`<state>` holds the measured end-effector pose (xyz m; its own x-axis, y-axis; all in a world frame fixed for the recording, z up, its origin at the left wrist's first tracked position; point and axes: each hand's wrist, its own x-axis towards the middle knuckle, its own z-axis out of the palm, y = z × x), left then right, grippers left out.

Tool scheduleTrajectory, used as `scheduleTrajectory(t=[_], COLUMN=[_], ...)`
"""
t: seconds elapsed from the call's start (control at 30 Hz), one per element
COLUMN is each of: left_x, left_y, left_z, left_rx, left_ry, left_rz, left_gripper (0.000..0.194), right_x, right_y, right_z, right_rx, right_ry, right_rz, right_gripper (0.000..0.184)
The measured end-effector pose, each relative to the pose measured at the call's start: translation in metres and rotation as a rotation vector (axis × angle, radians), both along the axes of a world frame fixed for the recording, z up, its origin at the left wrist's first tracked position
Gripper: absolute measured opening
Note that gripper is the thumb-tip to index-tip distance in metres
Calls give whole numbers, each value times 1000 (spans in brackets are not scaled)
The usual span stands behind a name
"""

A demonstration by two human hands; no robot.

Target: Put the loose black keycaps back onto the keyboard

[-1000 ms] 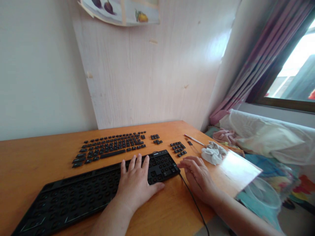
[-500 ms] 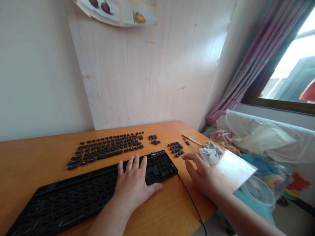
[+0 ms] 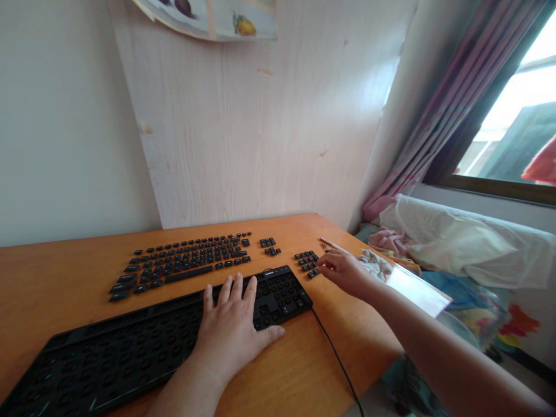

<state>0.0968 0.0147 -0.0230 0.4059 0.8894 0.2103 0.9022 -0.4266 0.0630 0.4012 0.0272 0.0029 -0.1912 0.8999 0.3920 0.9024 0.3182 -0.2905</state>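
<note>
Moved right hand's grip point(image 3: 345, 272), curled, cannot tell if holding anything, beside loose keys point(image 3: 308, 267) on the tabletop point(image 3: 78, 278), probably light, stiff, best pinched by the sides, with left hand point(image 3: 231, 327) spread, released, on the keyboard point(image 3: 130, 341).

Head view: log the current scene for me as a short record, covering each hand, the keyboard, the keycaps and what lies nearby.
Left hand: spread palm down on the keyboard
Right hand: fingertips at the right-hand keycap group; whether they grip a keycap, cannot tell
Keyboard: on the table, key sockets bare
Large keycap group: laid in rows beyond the keyboard
Cable: runs from the keyboard's right end toward the near edge
Beyond right hand: crumpled cloth, slim white stick
</note>
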Motion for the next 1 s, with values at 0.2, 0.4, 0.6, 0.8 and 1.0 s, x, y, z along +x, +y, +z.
scheduleTrajectory(t=[0.2,0.4,0.6,0.8,1.0], left_x=[0,0,0,1,1], left_y=[1,0,-1,-1,-1], left_z=[-1,0,2,3,2], left_rx=[-9,-15,-16,-29,-15], left_ry=[10,7,0,-6,-9], left_rz=[3,2,-2,1,-9], left_gripper=[103,104,103,103,104], right_x=[9,2,0,0,1], right_y=[17,21,24,26,29], right_z=[4,6,6,4,1], right_rx=[-105,-176,-200,-214,-235], right_ry=[-123,-220,-225,-223,-203], right_rz=[55,135,152,147,168], right_gripper=[19,22,27,26,21])
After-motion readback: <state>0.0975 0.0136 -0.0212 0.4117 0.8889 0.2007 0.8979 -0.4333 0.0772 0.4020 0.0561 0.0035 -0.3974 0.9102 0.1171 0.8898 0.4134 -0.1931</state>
